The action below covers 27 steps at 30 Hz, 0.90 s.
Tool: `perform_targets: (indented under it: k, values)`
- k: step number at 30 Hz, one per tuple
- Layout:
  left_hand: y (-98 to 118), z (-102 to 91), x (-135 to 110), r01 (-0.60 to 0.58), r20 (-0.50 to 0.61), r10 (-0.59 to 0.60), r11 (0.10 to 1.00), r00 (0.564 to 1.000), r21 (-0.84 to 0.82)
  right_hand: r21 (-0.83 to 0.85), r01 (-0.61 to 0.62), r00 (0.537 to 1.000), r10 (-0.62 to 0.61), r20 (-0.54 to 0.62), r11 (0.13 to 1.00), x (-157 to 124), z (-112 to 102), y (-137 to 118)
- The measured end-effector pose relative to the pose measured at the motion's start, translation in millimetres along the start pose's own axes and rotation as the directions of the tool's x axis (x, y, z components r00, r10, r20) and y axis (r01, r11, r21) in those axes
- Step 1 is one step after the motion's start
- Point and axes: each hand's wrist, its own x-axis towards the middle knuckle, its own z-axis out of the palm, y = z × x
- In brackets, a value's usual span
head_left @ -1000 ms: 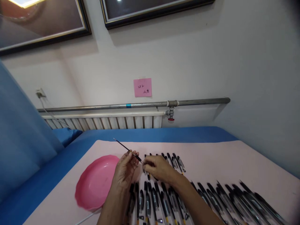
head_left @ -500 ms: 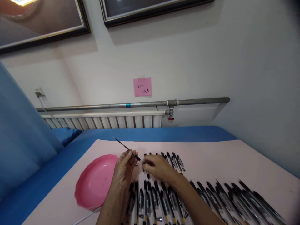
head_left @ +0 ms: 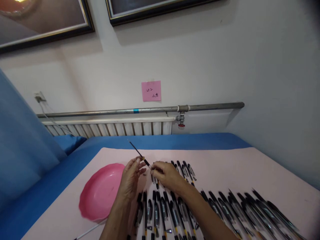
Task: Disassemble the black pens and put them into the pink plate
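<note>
One slim pen assembly (head_left: 137,151), with a dark thin shaft and a black thicker section, is held in the air above the pink mat (head_left: 225,170), left of the middle of its far edge. Its lower end is clamped between the thumb and fingers of the right hand (head_left: 168,175). Its thin end is pointed up and leftward, past the mat's far edge in this view. The black section is flanked by the curled, partly spread fingers of the left hand (head_left: 130,178); whether they are pressed onto it cannot be told.

Beneath and behind the right hand, a short row of pens (head_left: 183,170) is laid toward the far edge, partly hidden by that hand. A second row of black-and-clear pens (head_left: 162,211) is set between the forearms, toward the near edge. Small metal cone tips (head_left: 169,230) are scattered among these. A third group of pens (head_left: 250,213) is laid slantwise near the mat's near right corner, slightly blurred.

A scalloped pink bowl (head_left: 101,193) is placed beside the left edge, left of the left forearm. A white slender item (head_left: 88,231) is seen at its near side. The mat is spread over a blue surface (head_left: 160,141), beyond which a white radiator (head_left: 132,128) and a metal pipe (head_left: 155,110) are mounted. A pink note (head_left: 151,91) is fixed to the wall above.
</note>
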Motion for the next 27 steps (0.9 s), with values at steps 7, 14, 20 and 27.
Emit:
perform_targets:
  k: [7,14,20,27]
  values:
    - [-27.1,-13.7,7.2,-0.231,0.135,0.212,0.539,0.968,0.810,-0.007,-0.022,0.995,0.021,-0.099,1.000,2.4,-3.7,1.9]
    - [-33.0,-6.5,2.2,-0.251,0.253,0.068,-0.033,0.965,0.967,0.014,-0.035,0.992,0.036,-0.119,0.999,2.7,-3.3,3.3]
    - [-30.9,-4.8,1.6,-0.194,0.196,0.046,-0.046,0.980,0.980,0.019,-0.053,0.992,0.054,-0.110,0.998,2.7,-2.7,4.0]
    - [-18.1,-1.2,4.6,-0.063,-0.082,0.126,0.841,0.989,0.537,0.011,-0.056,0.997,0.056,-0.046,0.998,1.9,-4.0,2.7]
